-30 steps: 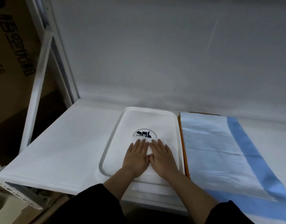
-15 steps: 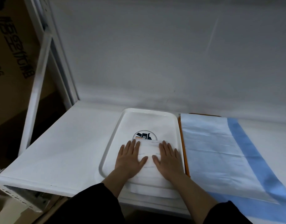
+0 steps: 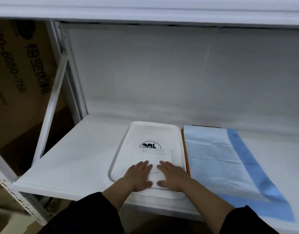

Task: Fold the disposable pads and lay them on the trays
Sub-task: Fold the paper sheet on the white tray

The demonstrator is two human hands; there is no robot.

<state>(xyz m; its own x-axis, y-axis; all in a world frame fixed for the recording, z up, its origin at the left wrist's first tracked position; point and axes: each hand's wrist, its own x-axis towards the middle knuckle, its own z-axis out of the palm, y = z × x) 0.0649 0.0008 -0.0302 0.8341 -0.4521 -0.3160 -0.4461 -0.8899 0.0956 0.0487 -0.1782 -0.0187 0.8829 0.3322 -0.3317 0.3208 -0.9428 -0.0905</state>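
A white rectangular plastic tray with rounded corners [image 3: 123, 149] lies lengthwise on the white shelf board [image 3: 77, 157], its near short edge close to the board's front edge. A round dark logo [image 3: 150, 145] is printed near the tray's middle. On the near half of the tray lies a folded white disposable pad [image 3: 160, 159], a flat rectangle whose far edge just covers the lower rim of the logo and whose near edge reaches to, or perhaps slightly over, the tray's near rim; the hands hide that part.

The left hand [image 3: 138, 175] rests palm down on the left near part of the folded pad, fingers straight and close together, thumb spread toward the middle. The right hand [image 3: 172, 176] lies flat on the right near part in the same manner, fingers straight, thumb pointing inward. The two thumbs are near each other but apart, with a strip of pad showing between them. Neither hand curls around anything; both press flat. Dark sleeves cover both forearms at the bottom edge of the view.

Just beside the tray's right long edge, an unfolded pale blue disposable pad with a darker blue border [image 3: 213, 157] lies spread on the board. A thin orange edge [image 3: 186, 156] shows from under its left side, against the tray.

At the left, a brown cardboard box with dark printed lettering [image 3: 15, 78] stands behind the white metal rack upright [image 3: 50, 105].
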